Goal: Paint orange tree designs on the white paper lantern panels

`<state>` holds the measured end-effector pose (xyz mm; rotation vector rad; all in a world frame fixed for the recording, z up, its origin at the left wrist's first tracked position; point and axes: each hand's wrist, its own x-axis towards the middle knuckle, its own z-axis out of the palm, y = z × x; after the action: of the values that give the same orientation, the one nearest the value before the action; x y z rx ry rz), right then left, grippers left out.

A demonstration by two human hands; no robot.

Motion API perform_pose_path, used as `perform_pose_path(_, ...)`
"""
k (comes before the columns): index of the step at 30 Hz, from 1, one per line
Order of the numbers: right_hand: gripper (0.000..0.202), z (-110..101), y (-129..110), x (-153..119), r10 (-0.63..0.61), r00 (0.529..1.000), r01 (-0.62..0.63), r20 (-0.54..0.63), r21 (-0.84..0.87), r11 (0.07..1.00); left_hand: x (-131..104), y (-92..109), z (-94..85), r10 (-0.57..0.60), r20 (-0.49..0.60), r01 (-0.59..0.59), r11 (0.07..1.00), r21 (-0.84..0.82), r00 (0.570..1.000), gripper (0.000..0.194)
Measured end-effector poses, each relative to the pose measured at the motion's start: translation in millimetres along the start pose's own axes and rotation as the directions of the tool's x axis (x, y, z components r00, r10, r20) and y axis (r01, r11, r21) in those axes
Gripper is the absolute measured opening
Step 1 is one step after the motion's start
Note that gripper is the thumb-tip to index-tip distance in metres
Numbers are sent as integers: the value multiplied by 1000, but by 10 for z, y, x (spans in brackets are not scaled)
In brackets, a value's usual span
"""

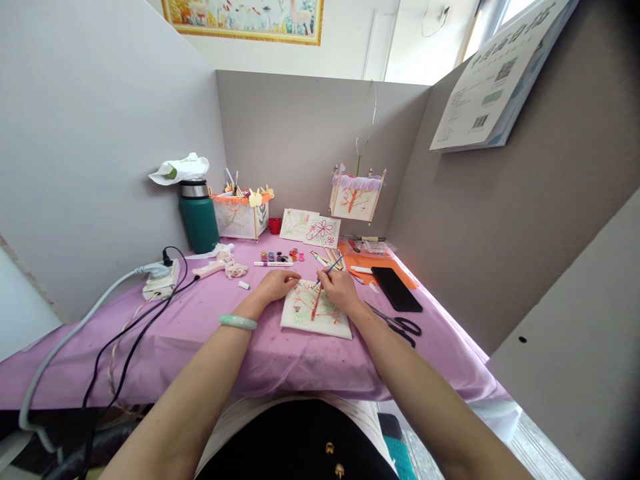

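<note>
A white panel (319,319) painted with a red-orange tree and green dots lies on the pink cloth in front of me. My right hand (338,289) is closed round a thin blue paintbrush (336,264), its tip down near the upper part of the painting. My left hand (278,285) is at the panel's upper left corner, fingers together and pressed on its edge; the fingertips are partly hidden. Just beyond the hands are small paint pots (283,257) and a white marker (273,264). Black scissors (400,325) lie right of my right hand.
A black phone (397,289) rests on an orange sheet at the right. To the left are a green bottle (199,220), a pink glue gun (213,269) and a power strip (161,280) with cables. Decorated paper lanterns (356,200) and drawn cards (323,231) are at the back.
</note>
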<state>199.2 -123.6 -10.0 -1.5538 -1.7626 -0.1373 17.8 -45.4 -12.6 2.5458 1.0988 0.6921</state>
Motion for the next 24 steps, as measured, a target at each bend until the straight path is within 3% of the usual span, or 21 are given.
perform_pose_path(8,31,17,40,11,36,997,-38,-63,-32,999,2,-14,6,7,-4,-7,1000,-1,1000,36)
perform_pose_path(18,35,24,33,7,22,999,-24,28,65,998,1,0,4,-7,1,7,1000,-25,1000,35)
perform_pose_path(24,39,19,27,6,35,999,-35,15,20,999,-3,10,-4,-5,4,5,1000,-4,1000,36)
